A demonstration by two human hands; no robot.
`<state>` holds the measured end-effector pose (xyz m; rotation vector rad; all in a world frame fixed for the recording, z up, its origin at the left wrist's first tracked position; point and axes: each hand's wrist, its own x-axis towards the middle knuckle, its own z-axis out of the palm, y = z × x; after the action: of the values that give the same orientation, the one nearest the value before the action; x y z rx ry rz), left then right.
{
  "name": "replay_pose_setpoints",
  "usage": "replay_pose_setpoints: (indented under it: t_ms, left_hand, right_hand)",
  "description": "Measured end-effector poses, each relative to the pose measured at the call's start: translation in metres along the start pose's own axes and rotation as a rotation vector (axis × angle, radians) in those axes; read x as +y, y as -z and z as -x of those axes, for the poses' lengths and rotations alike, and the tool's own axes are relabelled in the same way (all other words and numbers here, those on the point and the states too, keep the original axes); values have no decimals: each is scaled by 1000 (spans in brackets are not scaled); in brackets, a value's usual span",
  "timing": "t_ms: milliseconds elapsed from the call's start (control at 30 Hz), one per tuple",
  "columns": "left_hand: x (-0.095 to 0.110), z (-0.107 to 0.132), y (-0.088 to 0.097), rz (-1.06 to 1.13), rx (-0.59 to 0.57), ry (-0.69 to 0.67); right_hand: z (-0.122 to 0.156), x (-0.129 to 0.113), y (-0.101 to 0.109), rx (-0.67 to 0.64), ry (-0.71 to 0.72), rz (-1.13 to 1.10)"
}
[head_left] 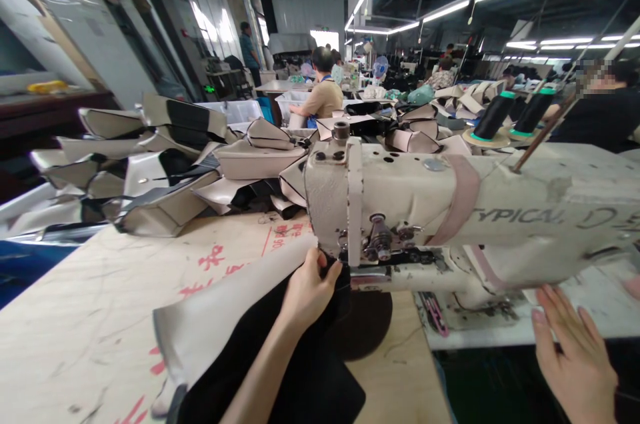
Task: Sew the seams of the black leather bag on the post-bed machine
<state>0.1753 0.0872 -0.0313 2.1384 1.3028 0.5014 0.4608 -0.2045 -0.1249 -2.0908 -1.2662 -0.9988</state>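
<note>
My left hand (310, 284) pinches the edge of a sewn piece with a black fabric side (320, 377) and a pale beige side (220, 311). The pinched edge lies close to the needle area of a cream sewing machine (390, 191). Fingers stretched out, my right hand (575, 351) is at the far right, just below the machine's arm, with nothing in it. A dark round-edged piece (367, 324) shows under the machine's narrow lower arm. The needle itself cannot be made out.
A wooden tabletop (100, 304) with red markings spreads to the left. Beige and black sewn pieces (170, 151) are heaped behind it. Black thread cones (495, 117) stand behind the machine. A seated person (323, 91) and others are farther back.
</note>
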Motion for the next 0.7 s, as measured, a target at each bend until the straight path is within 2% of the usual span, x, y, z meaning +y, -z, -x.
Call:
replay_pose_setpoints:
  t_ms: [100,333,533,700]
  left_hand:
    - [2,4,1,-9,-10,5]
    - [4,8,1,-42,13,24]
    - [1,1,-2,-54,32,40]
    - [-7,-13,-7,-20,55,33]
  right_hand:
    - [-1,2,3,6,-9,-6]
    - [-52,4,32,-12,-59,-16]
    - [-50,-8,27,-3,-116,11]
    - [-50,-9,26,-35,-115,38]
